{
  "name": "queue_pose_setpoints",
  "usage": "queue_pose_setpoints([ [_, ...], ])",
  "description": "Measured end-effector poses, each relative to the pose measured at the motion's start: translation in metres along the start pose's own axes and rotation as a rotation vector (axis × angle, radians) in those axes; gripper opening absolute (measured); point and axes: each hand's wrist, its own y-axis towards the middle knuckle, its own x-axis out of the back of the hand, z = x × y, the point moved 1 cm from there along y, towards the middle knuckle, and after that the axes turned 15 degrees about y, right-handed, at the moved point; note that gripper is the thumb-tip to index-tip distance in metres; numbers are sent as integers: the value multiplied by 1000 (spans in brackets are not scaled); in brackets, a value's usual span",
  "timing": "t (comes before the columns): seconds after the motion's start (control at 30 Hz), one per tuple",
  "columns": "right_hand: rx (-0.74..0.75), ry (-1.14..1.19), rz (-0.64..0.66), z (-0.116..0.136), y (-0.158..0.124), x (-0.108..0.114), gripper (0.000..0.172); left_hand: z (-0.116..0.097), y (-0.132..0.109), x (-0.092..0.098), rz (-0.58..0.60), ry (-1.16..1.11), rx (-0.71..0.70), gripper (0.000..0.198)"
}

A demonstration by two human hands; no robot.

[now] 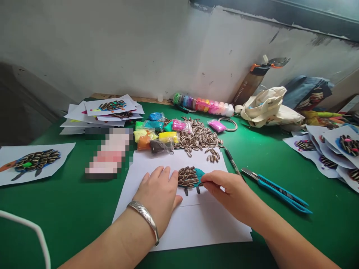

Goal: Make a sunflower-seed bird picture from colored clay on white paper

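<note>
On a sheet of white paper (179, 231) lies a small clay animal shape, its left part covered in rows of striped sunflower seeds (187, 176). Bare blue clay (199, 175) shows at its right end, and two dark clay legs stick out below. My left hand (157, 194), with a silver bangle at the wrist, lies flat on the paper, fingers spread, beside the left end of the shape. My right hand (221, 186) pinches a small dark piece, seemingly a sunflower seed (201, 184), against the right edge of the blue clay. Its fingers partly cover that edge.
Loose seeds (199, 134) are heaped behind the paper, beside bagged coloured clay (157, 134). A pen (232, 160) and a blue utility knife (280, 192) lie on the right. Finished seed pictures (36, 164) lie at both sides. A bottle (249, 84) and cloth bag (263, 108) stand behind.
</note>
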Motion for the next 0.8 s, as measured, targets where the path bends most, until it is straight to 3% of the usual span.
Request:
queue_pose_setpoints([
  [0.43, 122, -194, -53, -4, 0, -9, 19, 1, 0, 0, 3, 32, -20, 48],
  [0.8, 153, -105, -61, -8, 2, -11, 21, 2, 1, -3, 2, 30, -18, 50],
])
